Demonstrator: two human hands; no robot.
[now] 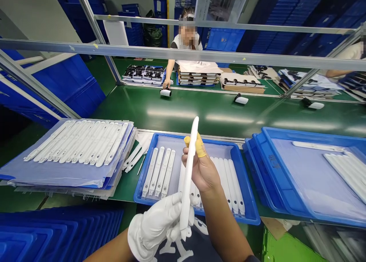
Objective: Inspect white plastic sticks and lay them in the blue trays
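Note:
I hold a long white plastic strip [189,170] upright in front of me. My left hand [156,225], in a white glove, is closed round its lower end. My right hand [200,168], with yellow finger cots on thumb and forefinger, pinches the strip near its middle. Directly behind the strip sits a blue tray [246,195] with several more white strips lying side by side in it.
At left a stack of blue sheets [57,172] carries several white strips. A second blue tray [297,178] at right holds a few strips. Beyond lies a green conveyor [217,115] with small white parts. A person [187,39] works across it beside stacked trays [197,77].

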